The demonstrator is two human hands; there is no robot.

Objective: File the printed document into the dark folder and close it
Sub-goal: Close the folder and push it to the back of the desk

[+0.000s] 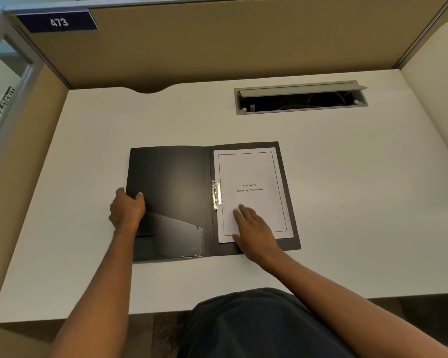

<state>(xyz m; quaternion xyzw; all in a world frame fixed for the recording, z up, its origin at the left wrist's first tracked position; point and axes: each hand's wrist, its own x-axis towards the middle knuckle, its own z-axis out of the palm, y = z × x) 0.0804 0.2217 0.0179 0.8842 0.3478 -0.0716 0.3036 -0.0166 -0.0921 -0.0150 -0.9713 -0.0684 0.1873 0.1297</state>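
The dark folder (171,182) lies open and flat on the white desk. The printed document (251,171), titled "Chapter 6 Learning Experience", lies on the folder's right half, its left edge under the metal clip (216,195) at the spine. My left hand (127,209) grips the outer left edge of the folder's left cover, thumb on top. My right hand (254,228) rests flat, fingers together, on the lower part of the document and holds nothing. A clear pocket sits in the left cover's lower corner.
The white desk (347,202) is walled by tan partitions at the back and both sides. An open cable tray slot (300,98) is set into the desk at the back right. A blue sign reading 473 (58,21) hangs at the upper left.
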